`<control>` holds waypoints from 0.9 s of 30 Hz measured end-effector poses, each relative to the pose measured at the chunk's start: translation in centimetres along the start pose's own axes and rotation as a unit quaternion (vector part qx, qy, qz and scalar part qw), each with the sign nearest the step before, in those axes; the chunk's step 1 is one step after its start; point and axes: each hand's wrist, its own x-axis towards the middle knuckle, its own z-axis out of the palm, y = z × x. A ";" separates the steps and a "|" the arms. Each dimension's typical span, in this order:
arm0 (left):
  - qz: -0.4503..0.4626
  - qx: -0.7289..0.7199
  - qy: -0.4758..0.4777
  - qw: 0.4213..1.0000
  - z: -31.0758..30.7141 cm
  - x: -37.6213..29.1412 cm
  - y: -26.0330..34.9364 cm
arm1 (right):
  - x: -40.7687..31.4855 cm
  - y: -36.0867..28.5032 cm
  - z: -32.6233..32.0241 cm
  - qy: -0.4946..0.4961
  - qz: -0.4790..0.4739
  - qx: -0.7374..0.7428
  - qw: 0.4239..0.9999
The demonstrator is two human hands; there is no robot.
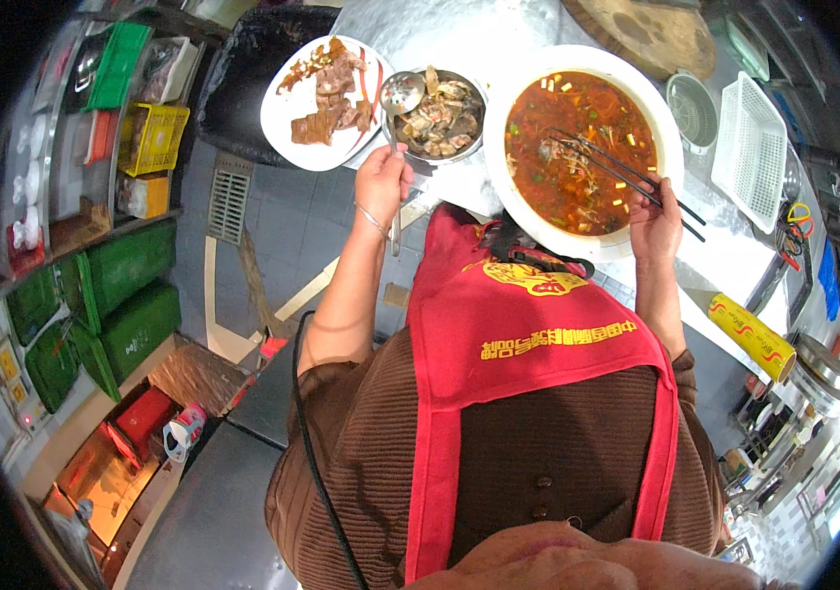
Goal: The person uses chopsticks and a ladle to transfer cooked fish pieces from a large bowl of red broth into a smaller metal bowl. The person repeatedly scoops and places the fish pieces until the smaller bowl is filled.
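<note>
A metal spoon (pixel 400 96) is gripped by its handle in my left hand (pixel 383 177), its bowl over the left edge of a round metal bowl (pixel 480 99). Pieces of cooked food, perhaps fish (pixel 445 114), fill that bowl. My right hand (pixel 656 217) holds a pair of dark chopsticks (pixel 615 171), their tips at a pale clump of food in the red soup (pixel 574 96). Around the soup is a large white basin (pixel 497 155) with a thick rim. Left of the metal bowl lies a white plate (pixel 280 125) with sliced meat (pixel 335 88).
Everything stands on a metal table (pixel 420 29). A round wooden chopping block (pixel 656 33), a grey colander (pixel 692 110) and a white plastic basket (pixel 751 151) are at the right. A yellow roll (pixel 751 335) juts past the table edge. Green bins (pixel 132 317) stand far left.
</note>
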 end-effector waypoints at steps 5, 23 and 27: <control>-0.057 -0.128 -0.039 0.989 0.4 -1.3 1.6 | 3.7 -2.4 -2.5 0.038 -0.089 -0.055 0.994; -0.066 -0.122 -0.182 0.973 6.5 -3.7 3.1 | 11.1 2.7 1.8 -0.055 0.111 -0.205 0.971; -0.065 -0.119 -0.193 0.972 6.7 -3.6 2.9 | 9.9 3.1 1.2 -0.038 0.158 -0.210 0.964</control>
